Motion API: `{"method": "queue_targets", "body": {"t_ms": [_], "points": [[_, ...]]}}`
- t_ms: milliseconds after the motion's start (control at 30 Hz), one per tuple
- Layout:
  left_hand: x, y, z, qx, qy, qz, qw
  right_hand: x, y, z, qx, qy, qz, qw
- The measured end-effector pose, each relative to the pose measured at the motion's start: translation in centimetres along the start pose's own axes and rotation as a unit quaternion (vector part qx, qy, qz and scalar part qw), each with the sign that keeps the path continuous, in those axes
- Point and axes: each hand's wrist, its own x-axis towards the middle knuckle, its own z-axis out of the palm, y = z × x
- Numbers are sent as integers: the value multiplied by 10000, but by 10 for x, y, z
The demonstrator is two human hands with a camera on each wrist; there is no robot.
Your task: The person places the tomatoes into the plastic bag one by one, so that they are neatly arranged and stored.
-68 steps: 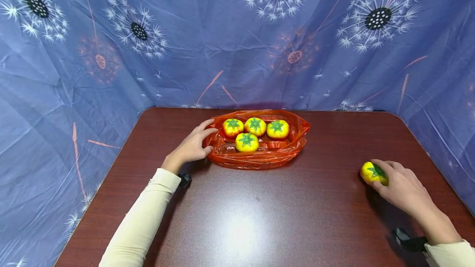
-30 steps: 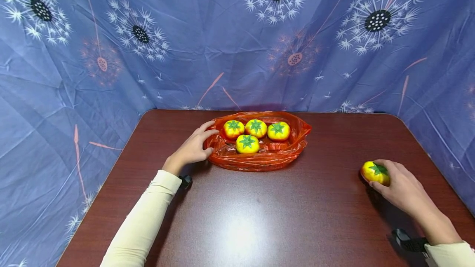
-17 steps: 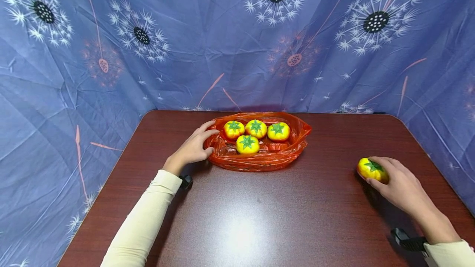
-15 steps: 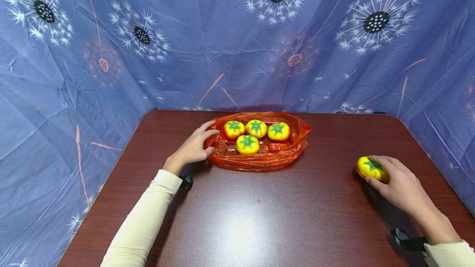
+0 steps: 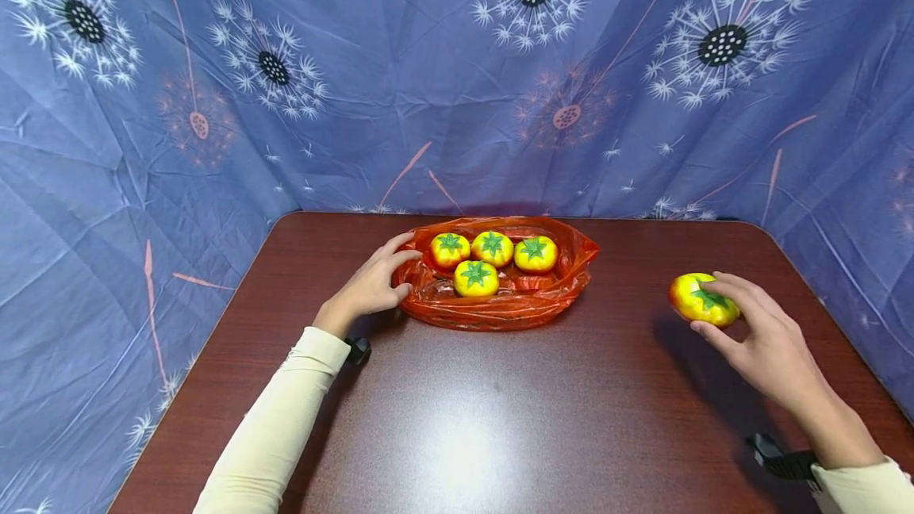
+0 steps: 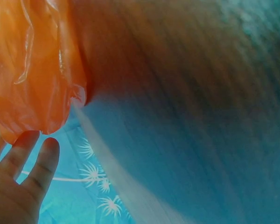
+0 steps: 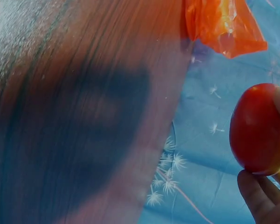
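Note:
An orange-red plastic bag (image 5: pixel 493 312) lies wide open on the table, with several yellow-red tomatoes (image 5: pixel 476 279) inside, green star-shaped tops up. My left hand (image 5: pixel 367 280) is at the bag's left end, thumb and fingers spread along its edge. The left wrist view has these fingertips right against the side of the bag (image 6: pixel 35 70). To the far right, my right hand (image 5: pixel 767 343) grips another tomato (image 5: pixel 703 300) between thumb and fingers, raised over its shadow on the table. Its red underside faces the right wrist view, where the held tomato (image 7: pixel 256 133) is partly cut off.
The dark brown table (image 5: pixel 571 411) reflects a bright light near its front. A blue cloth with dandelion prints (image 5: pixel 457 101) hangs behind and beside it. A black wrist camera (image 5: pixel 781 458) is strapped to the right wrist.
My right hand has lifted its tomato off the table, moving it up and slightly left and tilting it. The left hand, the bag and the tomatoes in it have stayed put.

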Motion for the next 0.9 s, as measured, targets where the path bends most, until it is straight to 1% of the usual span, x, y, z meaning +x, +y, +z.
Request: {"method": "queue_targets", "body": {"t_ms": [200, 400, 533, 633, 900], "points": [[-1, 1, -1, 55, -48, -56, 10000, 4, -6, 1, 75, -64, -91, 9999], [1, 0, -1, 86, -32, -58, 9999, 13, -9, -2, 254, 37, -261, 9993], [1, 0, -1, 57, -27, -55, 10000, 19, -12, -2, 246, 59, -283, 9993], [0, 1, -2, 51, -30, -49, 10000, 22, -15, -3, 221, 0, -263, 9994], [0, 3, -2, 80, 3, 3, 10000, 36, -28, 1, 133, -300, -446, 9985]]}}
